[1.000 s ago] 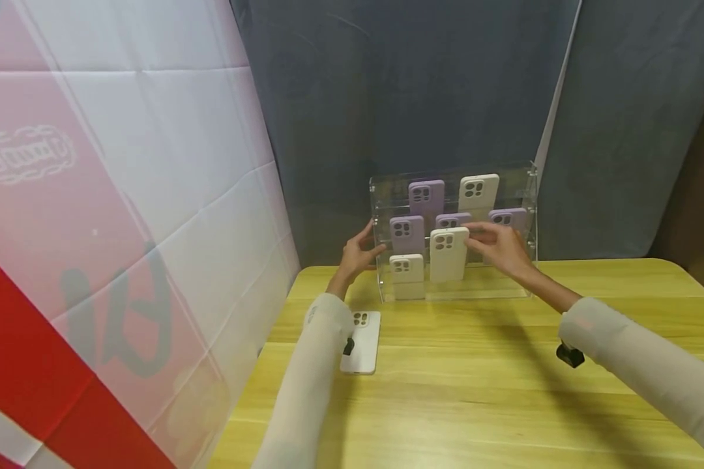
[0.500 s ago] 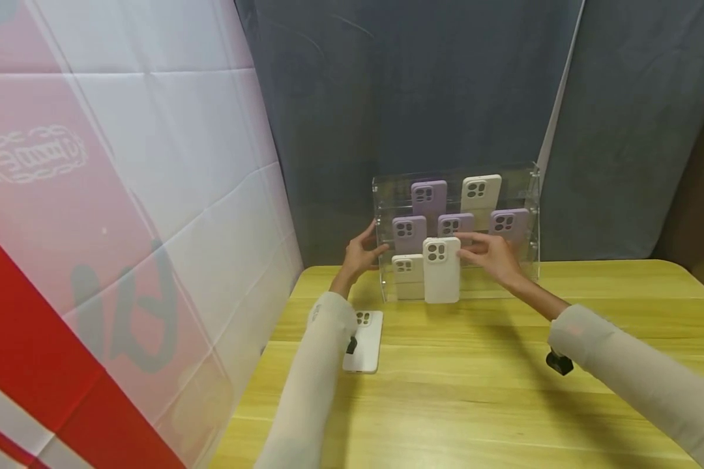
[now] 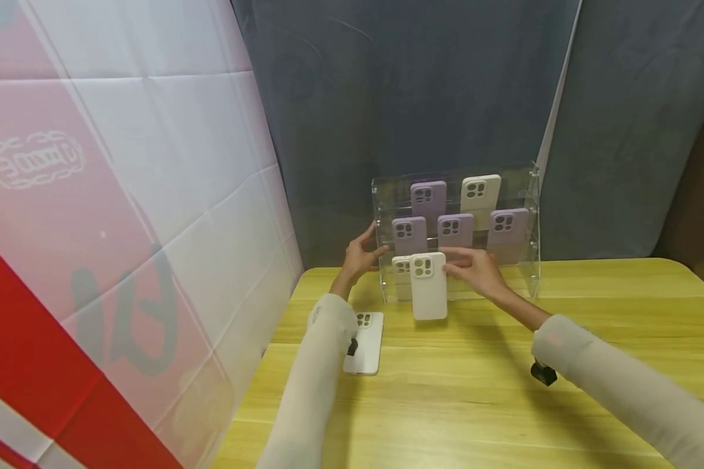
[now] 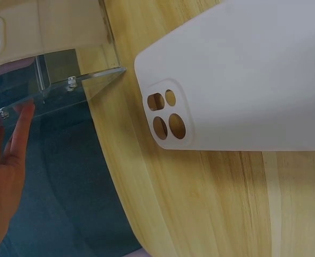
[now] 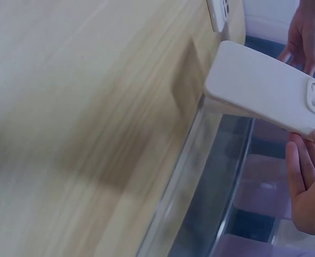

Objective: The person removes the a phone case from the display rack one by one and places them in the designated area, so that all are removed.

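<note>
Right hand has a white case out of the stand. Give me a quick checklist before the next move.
1. Right hand holds the white case: ok.
2. Case clear of the acrylic stand: ok, it is in front of the stand.
3. Left hand steadies the stand's left side: ok.
4. Bare table beside the other white case: ok.
5. Cases in the stand upright: ok.
6. Firmness of the grip: cannot tell.

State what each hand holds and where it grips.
Right hand grips the white phone case by its upper right edge. Left hand touches the acrylic rack.
</note>
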Demonstrator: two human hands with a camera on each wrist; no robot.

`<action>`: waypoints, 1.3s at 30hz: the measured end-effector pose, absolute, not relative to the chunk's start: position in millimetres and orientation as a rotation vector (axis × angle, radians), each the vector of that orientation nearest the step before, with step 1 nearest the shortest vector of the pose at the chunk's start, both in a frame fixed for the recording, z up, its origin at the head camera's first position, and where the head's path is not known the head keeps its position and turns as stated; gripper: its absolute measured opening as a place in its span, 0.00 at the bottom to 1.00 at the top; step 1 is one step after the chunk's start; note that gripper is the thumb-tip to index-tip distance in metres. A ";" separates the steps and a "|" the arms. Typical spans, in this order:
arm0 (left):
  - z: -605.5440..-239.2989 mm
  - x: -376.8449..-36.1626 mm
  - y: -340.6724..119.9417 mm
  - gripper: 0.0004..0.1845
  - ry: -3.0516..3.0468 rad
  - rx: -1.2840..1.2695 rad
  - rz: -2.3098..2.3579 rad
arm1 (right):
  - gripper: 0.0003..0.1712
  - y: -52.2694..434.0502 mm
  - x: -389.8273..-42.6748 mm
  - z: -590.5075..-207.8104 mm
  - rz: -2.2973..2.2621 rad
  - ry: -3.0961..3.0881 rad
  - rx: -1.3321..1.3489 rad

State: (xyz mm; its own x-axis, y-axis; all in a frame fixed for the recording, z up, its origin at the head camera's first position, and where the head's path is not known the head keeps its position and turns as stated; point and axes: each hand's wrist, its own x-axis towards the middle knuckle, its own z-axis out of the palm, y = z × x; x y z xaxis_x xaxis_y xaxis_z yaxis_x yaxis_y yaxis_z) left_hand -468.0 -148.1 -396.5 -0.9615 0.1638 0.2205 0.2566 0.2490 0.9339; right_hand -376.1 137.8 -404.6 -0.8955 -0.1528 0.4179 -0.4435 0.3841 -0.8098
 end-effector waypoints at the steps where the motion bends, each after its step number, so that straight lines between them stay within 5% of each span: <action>1: -396.9 -467.8 -148.2 0.42 -2.420 -0.409 -1.835 | 0.25 136.2 -375.5 -406.8 1.523 -2.374 0.527; 39: -398.1 -471.8 -145.9 0.42 -2.419 -0.392 -1.843 | 0.23 78.0 -366.5 -470.0 1.802 -2.383 0.387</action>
State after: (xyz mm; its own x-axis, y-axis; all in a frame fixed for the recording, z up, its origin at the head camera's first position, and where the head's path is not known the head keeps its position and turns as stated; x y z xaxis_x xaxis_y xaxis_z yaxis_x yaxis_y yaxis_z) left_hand -471.8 -145.9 -398.1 -0.9646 0.1560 0.2128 0.2466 0.2462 0.9373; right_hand -366.5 78.0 -470.0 -0.9589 -0.1252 0.2546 -0.2791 0.2549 -0.9258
